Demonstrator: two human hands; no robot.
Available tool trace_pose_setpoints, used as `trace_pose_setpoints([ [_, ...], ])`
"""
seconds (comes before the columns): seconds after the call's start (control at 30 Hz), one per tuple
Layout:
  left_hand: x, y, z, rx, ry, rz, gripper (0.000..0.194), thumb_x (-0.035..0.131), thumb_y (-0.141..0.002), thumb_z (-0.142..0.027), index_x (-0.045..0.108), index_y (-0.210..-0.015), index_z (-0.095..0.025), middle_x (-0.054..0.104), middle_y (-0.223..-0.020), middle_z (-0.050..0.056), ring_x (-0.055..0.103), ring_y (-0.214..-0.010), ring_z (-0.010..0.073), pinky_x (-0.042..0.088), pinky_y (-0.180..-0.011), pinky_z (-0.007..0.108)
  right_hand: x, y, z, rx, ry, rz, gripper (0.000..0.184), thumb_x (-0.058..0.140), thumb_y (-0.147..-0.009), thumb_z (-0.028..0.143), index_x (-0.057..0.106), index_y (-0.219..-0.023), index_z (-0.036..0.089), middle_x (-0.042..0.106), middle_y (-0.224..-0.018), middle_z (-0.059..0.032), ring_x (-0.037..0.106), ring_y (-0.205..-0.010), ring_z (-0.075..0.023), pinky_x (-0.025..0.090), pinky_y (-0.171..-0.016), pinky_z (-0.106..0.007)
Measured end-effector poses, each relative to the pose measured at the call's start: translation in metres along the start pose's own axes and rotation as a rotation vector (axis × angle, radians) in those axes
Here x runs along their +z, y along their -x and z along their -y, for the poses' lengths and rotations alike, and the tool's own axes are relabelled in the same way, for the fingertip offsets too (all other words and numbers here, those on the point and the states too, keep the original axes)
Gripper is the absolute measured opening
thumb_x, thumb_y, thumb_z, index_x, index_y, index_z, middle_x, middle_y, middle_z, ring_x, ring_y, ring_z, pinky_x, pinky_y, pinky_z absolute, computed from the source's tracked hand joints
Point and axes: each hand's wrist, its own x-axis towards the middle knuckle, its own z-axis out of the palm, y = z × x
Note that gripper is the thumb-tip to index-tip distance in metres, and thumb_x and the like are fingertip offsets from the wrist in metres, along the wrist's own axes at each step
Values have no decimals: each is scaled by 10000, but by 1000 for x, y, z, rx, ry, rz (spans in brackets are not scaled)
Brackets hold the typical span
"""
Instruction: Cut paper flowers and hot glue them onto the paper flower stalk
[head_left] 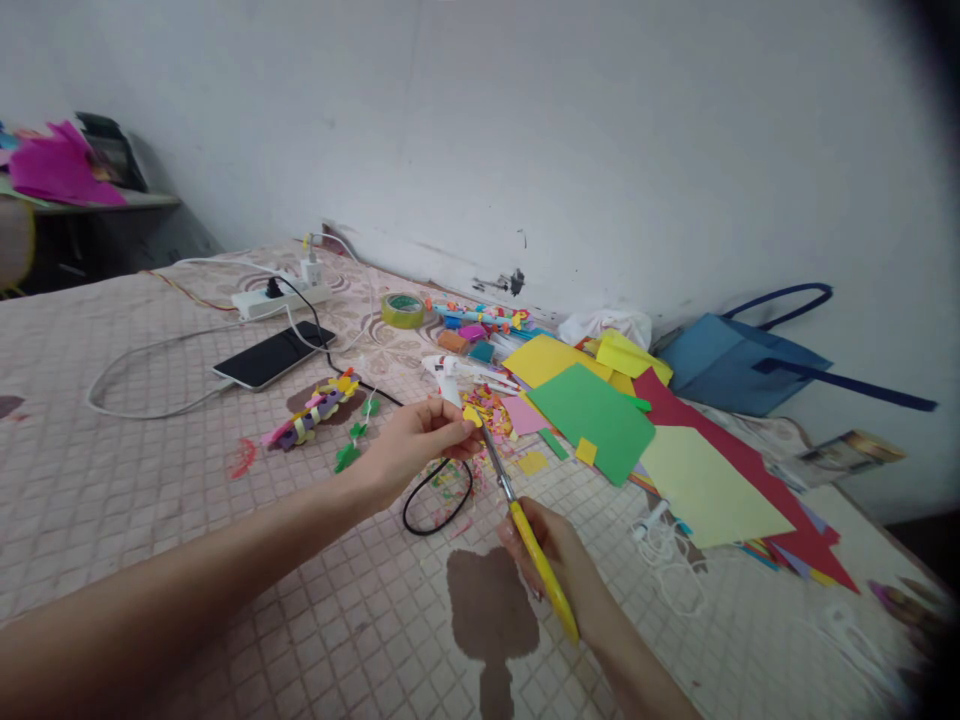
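At edge of yellow piece, scissors

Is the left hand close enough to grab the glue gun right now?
Probably yes: the glue gun lies just beyond the left hand, and nothing seems to block the way. But those fingers are pinching a yellow piece, so they'd likely need to let go first.

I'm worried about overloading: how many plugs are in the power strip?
2 visible: a black plug near the middle of the power strip, and a white adapter toward its right end. Others may be hidden.
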Motion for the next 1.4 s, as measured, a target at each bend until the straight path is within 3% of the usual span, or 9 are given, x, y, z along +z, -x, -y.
trace_pose_setpoints([
  [1.0,-2,-1,0,41,33,-3,162,678,-758,-226,546,-752,-134,691,-716,27,641,-687,109,501,-711,248,-1,-1,-3,24,35,11,358,565,-769,517,443,-655,201,333,-450,85,292,-384,-66,231,-370,-200],
  [1.4,-4,-2,-1,29,-5,25,168,689,-744,-235,561,-740,-126,687,-703,23,640,-663,107,500,-711,250,-1,-3,-11,-41,99,-29,325,585,-766,446,429,-642,190,374,-569,55,327,-502,-82,273,-436,-198],
])
